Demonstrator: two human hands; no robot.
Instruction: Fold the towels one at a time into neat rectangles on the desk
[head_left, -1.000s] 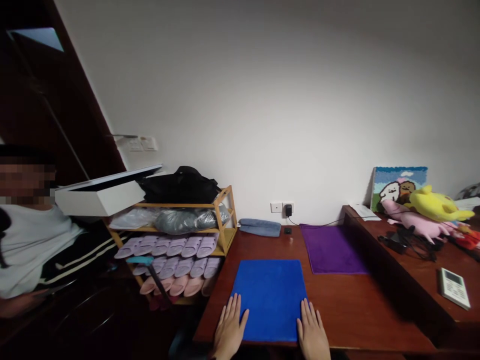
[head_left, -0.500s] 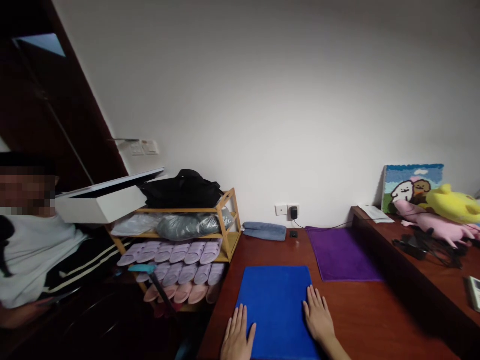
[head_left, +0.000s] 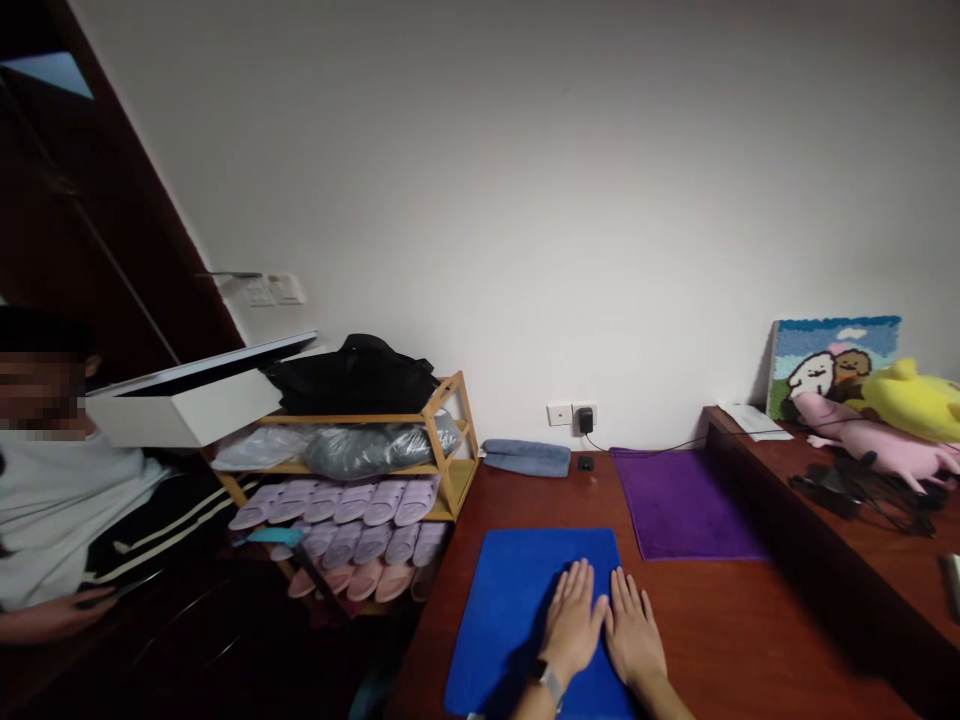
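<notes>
A blue cloth (head_left: 517,590) lies spread flat on the reddish-brown table (head_left: 720,640). My left hand (head_left: 574,622), with a watch on its wrist, is over the right half of the cloth, fingers stretched out; a shadow falls beside it. At the cloth's right edge rests my right hand (head_left: 634,630), flat with fingers extended, partly on the cloth and partly on the wood. The two hands are side by side, thumbs close together. Neither one grips anything. Behind them to the right is a purple cloth (head_left: 686,510), also laid flat.
A rolled grey-blue cloth (head_left: 526,458) lies by the wall near a plugged-in charger (head_left: 585,420). Left stands a wooden rack (head_left: 450,440) with slippers and a black bag (head_left: 356,378). A person (head_left: 67,520) sits at far left. Plush toys (head_left: 874,440) occupy the raised ledge at right.
My left hand has moved from the cloth's left edge across to its right side, beside my right hand. My right hand has stayed at the right edge. The view has shifted slightly.
</notes>
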